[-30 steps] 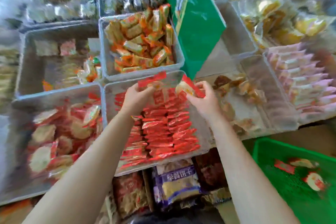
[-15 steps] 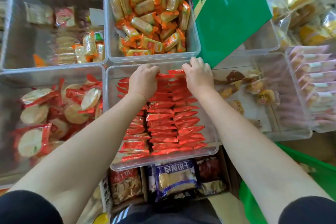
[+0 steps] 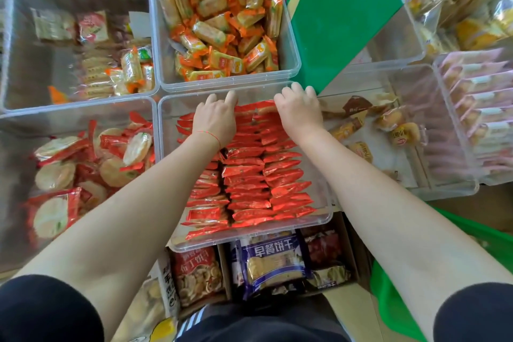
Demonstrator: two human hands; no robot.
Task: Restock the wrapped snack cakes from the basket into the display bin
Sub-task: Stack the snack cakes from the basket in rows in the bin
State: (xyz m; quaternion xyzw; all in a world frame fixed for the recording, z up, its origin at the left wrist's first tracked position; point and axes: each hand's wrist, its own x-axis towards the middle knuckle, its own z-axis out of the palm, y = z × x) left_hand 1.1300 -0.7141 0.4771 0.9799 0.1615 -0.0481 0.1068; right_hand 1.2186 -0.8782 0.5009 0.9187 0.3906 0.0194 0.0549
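I see both hands reaching into the clear display bin (image 3: 327,214) straight ahead of me, at its far end. The left hand (image 3: 215,121) lies palm down on the back rows of the red-wrapped snack cakes (image 3: 247,175), fingers bent downward over the packets; a thin red string circles its wrist. The right hand (image 3: 298,112) sits just beside it, knuckles up, fingers curled down at the far wall of the bin onto the last packets of the row; whether either hand actually pinches a packet I cannot tell, since the fingertips are hidden. The snack cakes stand on edge in three neat columns running from the near wall toward the hands. A corner of the green basket (image 3: 394,314) shows low on my right, beside the right forearm. Behind the display bin stands a bin of orange-wrapped bars (image 3: 222,25), and a green carton (image 3: 341,22) leans against it. To the left is a bin of round rice crackers (image 3: 83,169); to the right, a bin with a few small brown cakes (image 3: 388,125).
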